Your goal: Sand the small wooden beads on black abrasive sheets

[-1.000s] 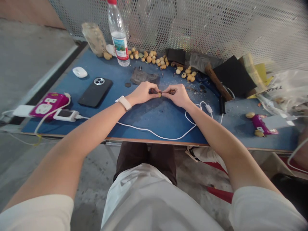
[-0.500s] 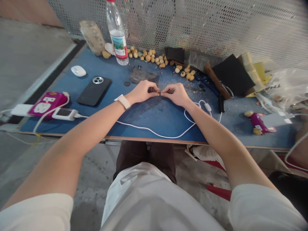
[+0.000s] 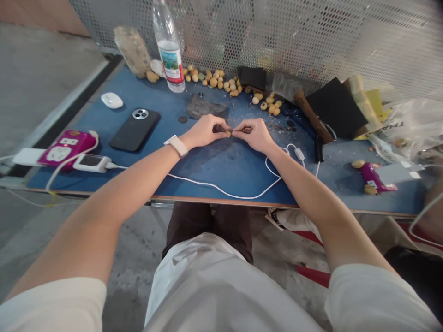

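Over the middle of the blue table [image 3: 221, 168], my two hands meet almost fingertip to fingertip. My left hand [image 3: 206, 131], with a pale band at the wrist, pinches a small yellow-brown round piece [image 3: 228, 133] between thumb and fingers. My right hand [image 3: 255, 133] is closed in a pinch against the same spot; what lies between its fingertips is too small to make out. Just behind the hands is a dark grey, worn cloth-like piece [image 3: 204, 108]. Several tan round pieces [image 3: 212, 82] like the held one lie along the back.
A water bottle [image 3: 172, 64] and a cloudy jar [image 3: 133, 51] stand at back left. A phone [image 3: 133, 131], a white mouse [image 3: 111, 100] and a magenta power strip [image 3: 60, 150] lie left. A white cable [image 3: 221, 188] crosses the front. Black sheets [image 3: 337, 108] and a plastic bag [image 3: 415, 127] crowd the right.
The fingertips have shifted very slightly, and the right hand's tips sit a little apart from the round piece now. Otherwise both hands keep their place.
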A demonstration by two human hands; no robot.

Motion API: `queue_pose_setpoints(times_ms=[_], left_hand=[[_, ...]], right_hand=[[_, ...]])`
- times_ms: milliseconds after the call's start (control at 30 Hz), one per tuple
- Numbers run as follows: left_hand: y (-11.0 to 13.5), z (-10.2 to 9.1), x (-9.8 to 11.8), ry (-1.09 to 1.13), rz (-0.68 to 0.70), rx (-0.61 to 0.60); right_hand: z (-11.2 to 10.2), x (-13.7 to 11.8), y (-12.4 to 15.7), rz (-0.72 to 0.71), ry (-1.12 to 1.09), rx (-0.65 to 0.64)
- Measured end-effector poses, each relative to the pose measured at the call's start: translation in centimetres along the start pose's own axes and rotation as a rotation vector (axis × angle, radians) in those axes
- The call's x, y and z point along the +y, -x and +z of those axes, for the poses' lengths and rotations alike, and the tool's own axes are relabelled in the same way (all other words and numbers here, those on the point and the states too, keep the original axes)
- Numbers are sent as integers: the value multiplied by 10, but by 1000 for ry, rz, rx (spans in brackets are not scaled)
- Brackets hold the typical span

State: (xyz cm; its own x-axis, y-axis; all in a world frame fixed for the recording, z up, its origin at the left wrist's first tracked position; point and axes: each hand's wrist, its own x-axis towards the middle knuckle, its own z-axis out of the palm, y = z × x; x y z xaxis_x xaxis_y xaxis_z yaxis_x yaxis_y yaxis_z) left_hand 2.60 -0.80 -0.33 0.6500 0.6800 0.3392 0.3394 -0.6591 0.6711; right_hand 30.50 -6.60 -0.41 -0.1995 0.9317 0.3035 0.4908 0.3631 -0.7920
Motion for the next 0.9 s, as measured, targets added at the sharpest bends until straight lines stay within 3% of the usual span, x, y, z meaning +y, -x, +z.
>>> queue_pose_setpoints(times_ms=[133, 267, 467, 667, 900], left_hand=[[-1, 0, 0, 21, 2, 4], [-1, 0, -1, 20, 0, 5], [-1, 1, -2, 23, -2, 9], [-1, -1, -1, 25, -13, 2], [-1, -1, -1, 14, -2, 1]], right_hand=[[0, 0, 0, -3, -7, -54], [0, 3, -1, 1, -17, 3], [-1, 8, -2, -21, -19, -69], [-1, 10, -3, -47, -14, -13], [-1, 9, -5, -34, -15, -46]])
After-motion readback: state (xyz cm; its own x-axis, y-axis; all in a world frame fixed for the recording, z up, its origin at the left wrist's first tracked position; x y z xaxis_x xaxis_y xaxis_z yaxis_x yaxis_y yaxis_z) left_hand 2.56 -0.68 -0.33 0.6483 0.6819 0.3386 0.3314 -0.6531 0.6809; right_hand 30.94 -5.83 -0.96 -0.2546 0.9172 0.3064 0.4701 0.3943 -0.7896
